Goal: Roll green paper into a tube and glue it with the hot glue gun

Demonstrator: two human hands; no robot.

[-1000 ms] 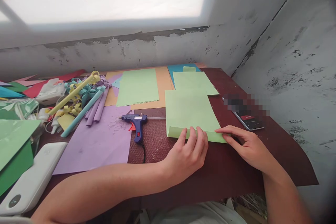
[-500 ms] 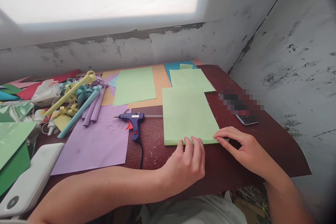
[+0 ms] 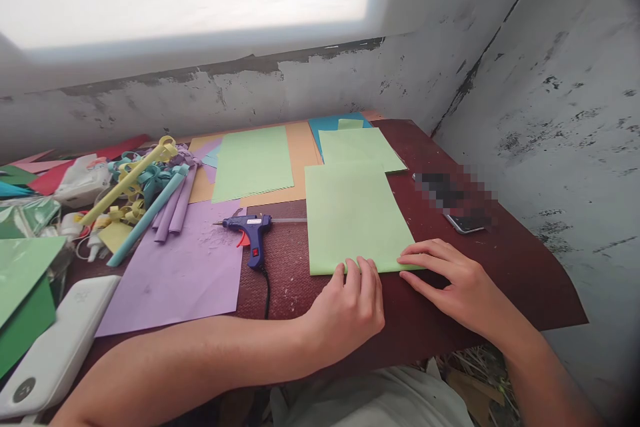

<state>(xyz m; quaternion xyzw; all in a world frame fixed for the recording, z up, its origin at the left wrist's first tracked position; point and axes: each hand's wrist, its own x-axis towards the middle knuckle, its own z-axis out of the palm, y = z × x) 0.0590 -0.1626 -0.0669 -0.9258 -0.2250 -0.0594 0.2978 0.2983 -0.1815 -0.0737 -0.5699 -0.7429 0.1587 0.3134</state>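
Note:
A light green sheet of paper [image 3: 355,213] lies on the dark red table, its near edge curled into a narrow roll. My left hand [image 3: 353,300] has its bent fingers pressed on the middle of that edge, the thumb hidden beneath. At the right end of the same edge is my right hand [image 3: 450,280], fingers over the paper and thumb below, pinching the rolled border. Left of the sheet a blue hot glue gun [image 3: 255,233] lies on its side, its clear glue stick reaching toward the paper.
Purple paper [image 3: 185,287] lies at left, with rolled paper tubes [image 3: 150,213] and curled strips above it. More green sheets [image 3: 255,163] lie behind. A white power bank [image 3: 63,340] is at near left; a phone [image 3: 467,222] lies at right by the wall [image 3: 565,147].
My right hand has slid slightly left along the near edge, with its thumb and fingers wider apart. The rolled border looks narrower. My left hand stays on the edge.

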